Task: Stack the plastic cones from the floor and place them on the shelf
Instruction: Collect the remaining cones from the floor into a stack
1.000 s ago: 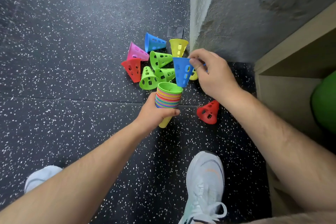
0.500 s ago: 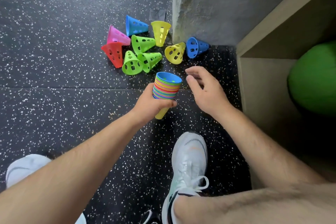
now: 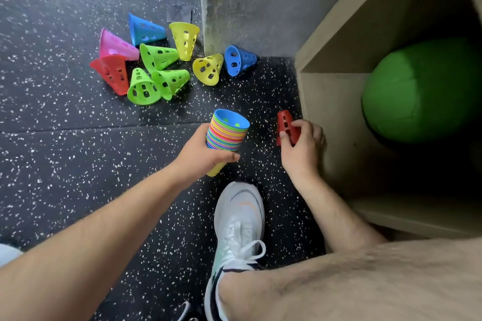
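Left hand [image 3: 202, 154] is wrapped around a tall stack of cones [image 3: 227, 133], right hand [image 3: 302, 143] pinching a red cone [image 3: 285, 125] by the shelf [image 3: 328, 101]. Looks maybe halfway, nine loose cones [image 3: 156, 60] left on the floor [image 3: 65, 151], nothing shelved yet

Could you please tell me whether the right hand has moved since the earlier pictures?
Yes. The right hand has moved from beside the cone stack toward the shelf, and now grips the red cone near its side panel.
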The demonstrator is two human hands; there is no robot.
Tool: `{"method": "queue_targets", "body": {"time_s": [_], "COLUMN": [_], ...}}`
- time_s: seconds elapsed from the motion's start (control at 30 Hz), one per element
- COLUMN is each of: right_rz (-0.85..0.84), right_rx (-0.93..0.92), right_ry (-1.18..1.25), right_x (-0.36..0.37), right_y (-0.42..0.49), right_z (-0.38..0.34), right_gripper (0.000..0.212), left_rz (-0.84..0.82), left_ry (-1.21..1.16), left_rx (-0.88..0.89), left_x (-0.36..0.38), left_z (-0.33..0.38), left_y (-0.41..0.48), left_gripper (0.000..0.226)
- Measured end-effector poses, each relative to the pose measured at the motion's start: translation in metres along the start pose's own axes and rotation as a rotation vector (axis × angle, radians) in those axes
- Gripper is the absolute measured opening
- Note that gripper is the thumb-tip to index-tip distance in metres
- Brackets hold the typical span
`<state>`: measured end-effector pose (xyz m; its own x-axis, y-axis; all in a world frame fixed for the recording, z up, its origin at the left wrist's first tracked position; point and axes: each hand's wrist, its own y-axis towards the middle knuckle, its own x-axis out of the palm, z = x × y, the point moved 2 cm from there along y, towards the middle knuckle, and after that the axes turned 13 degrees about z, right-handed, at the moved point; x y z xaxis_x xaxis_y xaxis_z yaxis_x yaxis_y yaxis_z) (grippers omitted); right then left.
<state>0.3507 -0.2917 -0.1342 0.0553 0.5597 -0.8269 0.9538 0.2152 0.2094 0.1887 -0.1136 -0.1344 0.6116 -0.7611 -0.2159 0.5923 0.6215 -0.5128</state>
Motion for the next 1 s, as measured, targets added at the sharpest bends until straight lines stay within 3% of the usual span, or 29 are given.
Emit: {"method": "queue_targets", "body": {"time_s": [0.3,0.47,0.7,0.83,1.0], "right_rz": [-0.228,-0.203,-0.253,-0.216,-0.214], "right_rx": [-0.089,-0.131,-0.263,-0.069,0.101], "right_ry": [-0.133,0.051,0.105,0.308,0.548], "right_x": [0.010,0.011,0.012,0.003,-0.008], "right_y": [0.004,0.013,0.034,0.045,0.063], "right_z": [0.011,0.006,-0.016,-0.047,-0.090], "right_gripper": [0.073,0.039,0.019,0.015,0.024], "left_rz": [-0.017,-0.013,0.013,0.040,0.059], "left_ry": [0.034,0.030,0.025,0.024,0.022], "left_rx": [-0.007,-0.012,-0.018,-0.025,-0.023], "left_x": [0.009,0.004,-0.004,-0.010,-0.017], "left_z": [0.005,0.007,0.003,0.001,0.002], "left_y": [-0.004,-0.004,0.002,0.004,0.004], "left_gripper": [0.061,0.060,0.058,0.059,0.059]}}
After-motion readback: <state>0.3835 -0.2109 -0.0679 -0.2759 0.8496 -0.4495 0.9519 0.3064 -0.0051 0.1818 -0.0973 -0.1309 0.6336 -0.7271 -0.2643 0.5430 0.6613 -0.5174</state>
